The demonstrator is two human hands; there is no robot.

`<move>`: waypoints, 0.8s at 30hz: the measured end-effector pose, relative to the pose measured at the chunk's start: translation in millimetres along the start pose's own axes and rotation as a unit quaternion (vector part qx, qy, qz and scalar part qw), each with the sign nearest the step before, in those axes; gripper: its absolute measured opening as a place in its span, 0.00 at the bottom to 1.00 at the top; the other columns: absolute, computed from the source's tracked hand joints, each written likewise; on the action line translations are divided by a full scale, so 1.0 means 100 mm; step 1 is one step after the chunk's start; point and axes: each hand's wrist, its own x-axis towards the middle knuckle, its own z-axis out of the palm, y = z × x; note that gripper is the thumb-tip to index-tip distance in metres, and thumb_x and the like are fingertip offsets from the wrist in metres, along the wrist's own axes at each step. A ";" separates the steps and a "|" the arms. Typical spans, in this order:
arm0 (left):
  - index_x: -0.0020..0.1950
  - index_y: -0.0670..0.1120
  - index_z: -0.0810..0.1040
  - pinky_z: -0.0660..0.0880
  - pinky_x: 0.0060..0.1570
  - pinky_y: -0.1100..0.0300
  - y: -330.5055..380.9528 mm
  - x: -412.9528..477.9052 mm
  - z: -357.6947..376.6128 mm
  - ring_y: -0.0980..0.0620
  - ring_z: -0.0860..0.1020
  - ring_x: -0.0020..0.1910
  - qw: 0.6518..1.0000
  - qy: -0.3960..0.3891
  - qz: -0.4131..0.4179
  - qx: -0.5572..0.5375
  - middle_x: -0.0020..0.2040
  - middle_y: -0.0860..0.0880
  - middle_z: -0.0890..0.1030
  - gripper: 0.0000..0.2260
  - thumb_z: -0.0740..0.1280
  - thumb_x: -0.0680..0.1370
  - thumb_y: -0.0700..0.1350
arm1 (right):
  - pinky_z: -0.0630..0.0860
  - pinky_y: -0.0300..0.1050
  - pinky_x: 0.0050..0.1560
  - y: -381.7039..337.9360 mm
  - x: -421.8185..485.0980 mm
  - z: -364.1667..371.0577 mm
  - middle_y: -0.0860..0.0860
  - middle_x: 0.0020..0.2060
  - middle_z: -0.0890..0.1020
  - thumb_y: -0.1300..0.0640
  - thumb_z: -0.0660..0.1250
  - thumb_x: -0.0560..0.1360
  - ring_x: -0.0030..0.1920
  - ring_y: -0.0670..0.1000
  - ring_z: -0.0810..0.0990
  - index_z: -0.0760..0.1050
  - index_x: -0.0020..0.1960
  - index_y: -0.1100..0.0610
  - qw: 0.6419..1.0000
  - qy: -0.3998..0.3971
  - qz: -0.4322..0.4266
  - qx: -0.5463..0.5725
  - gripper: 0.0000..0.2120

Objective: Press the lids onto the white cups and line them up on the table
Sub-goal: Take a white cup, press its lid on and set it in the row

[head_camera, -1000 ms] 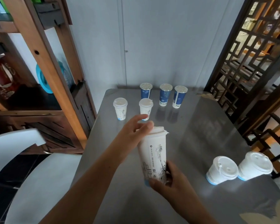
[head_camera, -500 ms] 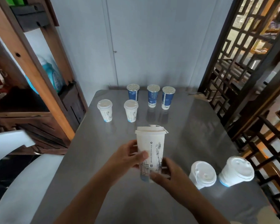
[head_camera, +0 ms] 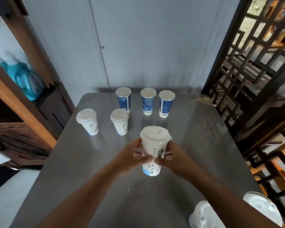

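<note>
A tall white cup (head_camera: 153,145) with a lid on top is in the middle of the grey table (head_camera: 196,132), held above its surface. My left hand (head_camera: 132,155) grips its left side and my right hand (head_camera: 173,157) grips its right side, fingers meeting across the front. Two lidded white cups (head_camera: 87,120) (head_camera: 120,120) stand in a row behind and to the left. Two more lidded white cups (head_camera: 204,216) (head_camera: 263,206) sit at the near right corner, blurred.
Three lidded blue cups (head_camera: 124,99) (head_camera: 148,101) (head_camera: 166,102) stand in a row at the table's far edge. A wooden shelf unit with a blue jug (head_camera: 25,79) is on the left, a dark lattice screen (head_camera: 247,63) on the right.
My left hand came down from the lid to the cup's side. Both hands now wrap the cup, which has moved forward. The view has tilted down.
</note>
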 end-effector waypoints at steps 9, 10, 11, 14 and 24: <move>0.65 0.54 0.74 0.82 0.57 0.55 -0.76 1.46 -0.07 0.55 0.84 0.54 0.999 0.031 -0.015 0.035 0.55 0.55 0.85 0.25 0.79 0.70 0.48 | 0.81 0.53 0.59 0.76 1.57 -0.13 0.42 0.56 0.82 0.39 0.75 0.61 0.55 0.44 0.84 0.68 0.59 0.34 1.000 -0.016 -0.001 0.014 0.30; 0.64 0.55 0.73 0.82 0.56 0.58 -0.82 1.58 -0.07 0.56 0.84 0.54 0.998 0.040 -0.011 0.037 0.54 0.55 0.84 0.25 0.79 0.71 0.47 | 0.81 0.51 0.59 0.82 1.69 -0.13 0.39 0.54 0.82 0.39 0.74 0.61 0.55 0.43 0.83 0.67 0.57 0.29 1.000 -0.010 -0.010 0.007 0.27; 0.65 0.56 0.72 0.81 0.56 0.60 -0.87 1.68 -0.08 0.57 0.83 0.54 0.998 0.045 -0.003 0.041 0.55 0.55 0.84 0.26 0.79 0.71 0.46 | 0.81 0.50 0.59 0.87 1.79 -0.12 0.37 0.52 0.82 0.40 0.74 0.62 0.54 0.42 0.83 0.67 0.54 0.25 1.000 -0.005 -0.018 -0.001 0.25; 0.69 0.57 0.70 0.80 0.57 0.61 -0.98 1.95 -0.09 0.59 0.82 0.56 0.997 0.053 0.023 0.056 0.58 0.53 0.83 0.30 0.79 0.71 0.46 | 0.81 0.50 0.59 1.01 2.05 -0.13 0.44 0.54 0.84 0.43 0.75 0.65 0.55 0.44 0.84 0.67 0.53 0.22 0.999 0.014 -0.040 -0.029 0.25; 0.75 0.52 0.67 0.79 0.63 0.53 -1.25 2.29 -0.05 0.53 0.81 0.61 0.997 0.073 0.015 0.024 0.64 0.50 0.81 0.36 0.79 0.71 0.43 | 0.81 0.49 0.58 1.18 2.38 -0.15 0.40 0.56 0.80 0.51 0.76 0.70 0.56 0.48 0.84 0.65 0.68 0.44 0.987 0.056 -0.096 -0.114 0.31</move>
